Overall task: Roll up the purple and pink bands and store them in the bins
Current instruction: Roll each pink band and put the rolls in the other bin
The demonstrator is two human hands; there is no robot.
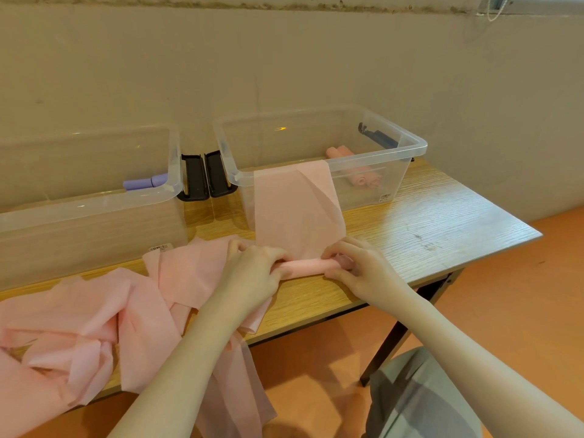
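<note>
A pink band [297, 203] runs from the front rim of the right clear bin [414, 143] down to the table, where its near end is wound into a tight roll [311, 267]. My left hand [256, 273] grips the roll's left end and my right hand [357, 267] pinches its right end. Finished pink rolls [339, 152] lie inside the right bin. Purple rolls [145, 182] lie in the left clear bin [175, 188]. A heap of loose pink bands [94, 324] covers the table's left side, with one strip hanging over the front edge.
Two black bin latches [205, 178] sit between the bins. The wooden table [442, 222] stands against a beige wall; its right end is bare wood. Grey-clad knees [420, 396] show below the table edge, over an orange floor.
</note>
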